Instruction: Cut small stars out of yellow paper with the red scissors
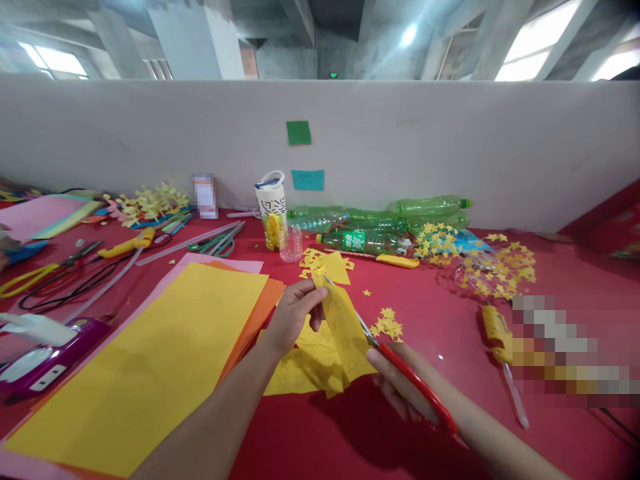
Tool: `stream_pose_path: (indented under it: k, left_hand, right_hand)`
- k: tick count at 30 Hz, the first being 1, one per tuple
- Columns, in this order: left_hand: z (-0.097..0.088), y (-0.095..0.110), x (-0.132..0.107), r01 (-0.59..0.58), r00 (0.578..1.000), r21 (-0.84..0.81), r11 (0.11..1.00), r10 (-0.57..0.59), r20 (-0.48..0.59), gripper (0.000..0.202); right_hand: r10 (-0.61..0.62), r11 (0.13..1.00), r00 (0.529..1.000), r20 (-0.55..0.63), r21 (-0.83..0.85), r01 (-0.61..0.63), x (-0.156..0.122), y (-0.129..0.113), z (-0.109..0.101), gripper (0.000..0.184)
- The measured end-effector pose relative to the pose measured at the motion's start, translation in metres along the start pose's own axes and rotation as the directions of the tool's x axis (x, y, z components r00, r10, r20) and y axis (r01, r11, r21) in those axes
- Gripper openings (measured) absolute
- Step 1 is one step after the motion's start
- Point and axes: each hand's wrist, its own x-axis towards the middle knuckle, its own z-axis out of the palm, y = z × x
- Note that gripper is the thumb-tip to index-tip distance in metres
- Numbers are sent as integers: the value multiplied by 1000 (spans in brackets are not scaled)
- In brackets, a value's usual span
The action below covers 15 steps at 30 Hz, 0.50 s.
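Observation:
My left hand (297, 310) pinches the top of a folded piece of yellow paper (350, 333) between thumb and fingers. In my right hand (395, 380) is a pair of red-handled scissors (417, 380), its blades lying along the paper's right edge. Crumpled yellow paper (300, 367) lies beneath my left hand. Just beyond the hands are yellow paper scraps (337, 267) on the red tabletop. A small pile of cut yellow stars (387, 325) sits to the right of the blades, with one loose star (367, 293) above it.
Left of my arm lies a stack of coloured sheets, yellow (165, 353) on top. Green plastic bottles (375, 240) line the back beside a white cup (271, 200). Star-covered pieces (495, 270) and a yellow glue gun (497, 333) are at right; a purple device (55, 360) is at left.

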Motion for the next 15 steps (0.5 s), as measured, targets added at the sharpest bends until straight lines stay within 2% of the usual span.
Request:
stream_pose_path:
  k: [8, 15]
  left_hand:
    - [-1, 1, 1, 1, 999, -1, 1000, -1, -34, 23]
    - [-4, -1, 3, -31, 997, -2, 1000, 30, -69, 30]
  right_hand:
    - [-16, 999, 1000, -9, -33, 16, 2, 3, -4, 54]
    - [-37, 998, 999, -6, -43, 37, 1, 3, -4, 53]
